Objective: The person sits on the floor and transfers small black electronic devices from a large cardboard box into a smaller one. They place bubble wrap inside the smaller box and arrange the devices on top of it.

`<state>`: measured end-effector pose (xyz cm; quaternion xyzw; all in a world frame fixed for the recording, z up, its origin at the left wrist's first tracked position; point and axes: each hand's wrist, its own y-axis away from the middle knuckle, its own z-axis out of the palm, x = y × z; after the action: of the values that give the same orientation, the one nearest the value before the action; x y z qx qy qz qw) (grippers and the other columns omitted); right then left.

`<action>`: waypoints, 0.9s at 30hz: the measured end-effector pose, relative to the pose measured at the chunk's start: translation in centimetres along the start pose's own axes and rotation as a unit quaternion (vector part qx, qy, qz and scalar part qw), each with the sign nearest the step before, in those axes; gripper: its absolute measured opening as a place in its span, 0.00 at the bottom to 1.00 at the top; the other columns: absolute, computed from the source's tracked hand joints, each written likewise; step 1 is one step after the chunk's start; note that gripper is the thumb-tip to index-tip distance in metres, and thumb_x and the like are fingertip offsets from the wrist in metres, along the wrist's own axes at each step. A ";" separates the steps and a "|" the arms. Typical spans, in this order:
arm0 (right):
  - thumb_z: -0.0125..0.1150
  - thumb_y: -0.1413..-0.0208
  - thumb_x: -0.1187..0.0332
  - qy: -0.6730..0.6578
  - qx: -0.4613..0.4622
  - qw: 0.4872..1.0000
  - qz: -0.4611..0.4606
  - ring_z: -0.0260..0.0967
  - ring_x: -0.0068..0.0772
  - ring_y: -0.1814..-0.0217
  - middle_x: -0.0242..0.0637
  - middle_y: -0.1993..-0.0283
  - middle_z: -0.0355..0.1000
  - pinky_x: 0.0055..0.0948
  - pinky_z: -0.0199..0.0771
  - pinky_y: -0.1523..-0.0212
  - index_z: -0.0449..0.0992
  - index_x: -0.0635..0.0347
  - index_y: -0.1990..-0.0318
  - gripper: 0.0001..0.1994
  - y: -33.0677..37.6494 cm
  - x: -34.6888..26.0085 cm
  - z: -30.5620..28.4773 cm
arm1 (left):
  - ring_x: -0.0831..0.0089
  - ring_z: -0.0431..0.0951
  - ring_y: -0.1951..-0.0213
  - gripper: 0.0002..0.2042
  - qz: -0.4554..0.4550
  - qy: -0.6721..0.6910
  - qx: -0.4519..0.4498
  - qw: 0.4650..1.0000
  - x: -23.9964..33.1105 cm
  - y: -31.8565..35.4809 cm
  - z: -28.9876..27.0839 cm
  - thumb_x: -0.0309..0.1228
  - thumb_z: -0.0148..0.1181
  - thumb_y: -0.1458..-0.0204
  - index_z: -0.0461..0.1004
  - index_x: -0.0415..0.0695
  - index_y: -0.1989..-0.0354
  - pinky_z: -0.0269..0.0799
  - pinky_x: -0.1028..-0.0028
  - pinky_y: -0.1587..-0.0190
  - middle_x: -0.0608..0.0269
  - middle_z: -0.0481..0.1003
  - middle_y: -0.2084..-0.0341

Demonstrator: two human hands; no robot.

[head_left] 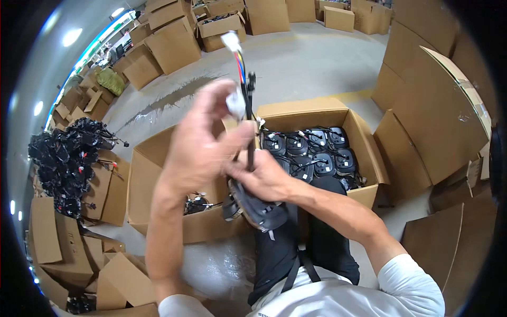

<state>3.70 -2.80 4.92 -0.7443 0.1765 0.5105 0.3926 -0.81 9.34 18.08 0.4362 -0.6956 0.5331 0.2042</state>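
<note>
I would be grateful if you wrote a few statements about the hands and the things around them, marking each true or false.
1. The right hand holds a black device with a cable. True.
2. The connector at the top end of the cable is red. False: it is white.
3. The open box at centre right holds black units set in rows. True.
4. The heap of black parts lies to the right of that box. False: it lies to the left.
5. The left hand shows sharply. False: it is blurred.
</note>
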 end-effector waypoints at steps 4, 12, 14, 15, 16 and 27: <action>0.53 0.27 0.54 -0.180 0.021 0.977 0.108 0.73 0.22 0.66 0.32 0.71 0.77 0.28 0.75 0.62 0.81 0.64 0.64 0.22 2.8 -6.7 -6.2 | 0.58 0.69 0.35 0.53 -0.031 0.236 0.110 0.965 -6.3 7.1 -3.8 0.67 0.65 0.52 0.57 0.37 0.27 0.63 0.58 0.32 0.49 0.68 0.37; 0.50 0.28 0.48 -0.117 0.112 0.984 0.071 0.80 0.26 0.63 0.39 0.66 0.82 0.30 0.80 0.57 0.82 0.65 0.61 0.26 3.4 -6.8 -9.4 | 0.57 0.70 0.34 0.37 -0.083 0.193 0.180 0.961 -8.5 17.5 11.4 0.32 0.81 0.57 0.71 0.33 0.38 0.59 0.61 0.29 0.48 0.73 0.39; 0.44 0.27 0.45 -0.082 0.158 0.980 0.093 0.80 0.29 0.61 0.42 0.65 0.82 0.31 0.80 0.54 0.82 0.68 0.58 0.31 3.5 -5.3 -9.4 | 0.64 0.81 0.49 0.19 -0.083 0.248 0.310 0.914 -9.9 16.4 12.4 0.34 0.66 0.39 0.76 0.33 0.45 0.76 0.66 0.43 0.55 0.79 0.49; 0.39 0.26 0.43 -0.088 0.175 0.978 0.066 0.79 0.31 0.58 0.45 0.62 0.81 0.32 0.80 0.51 0.81 0.71 0.57 0.35 3.3 -4.1 -10.0 | 0.65 0.82 0.52 0.18 -0.130 0.309 0.355 0.873 -9.1 15.3 11.5 0.35 0.63 0.37 0.76 0.33 0.46 0.78 0.67 0.47 0.55 0.80 0.51; 0.37 0.26 0.42 -0.058 0.220 0.971 0.077 0.79 0.32 0.57 0.46 0.61 0.81 0.32 0.79 0.51 0.80 0.73 0.57 0.36 4.0 -3.6 -10.6 | 0.67 0.83 0.55 0.16 -0.177 0.368 0.396 0.823 -8.5 14.5 10.5 0.35 0.61 0.35 0.76 0.34 0.47 0.81 0.68 0.51 0.54 0.80 0.52; 0.69 0.46 0.62 0.411 -0.004 0.896 -0.168 0.75 0.43 0.56 0.39 0.62 0.77 0.38 0.69 0.50 0.72 0.63 0.40 0.27 3.0 -2.1 -4.8 | 0.70 0.73 0.41 0.27 -0.222 0.494 0.174 0.823 -7.8 14.6 11.8 0.33 0.68 0.41 0.65 0.40 0.36 0.70 0.67 0.37 0.60 0.72 0.41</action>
<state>3.85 -8.66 6.42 -0.9082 0.1918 0.0861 0.3619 -6.51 2.28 -0.14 0.2856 -0.2816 0.7295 0.5541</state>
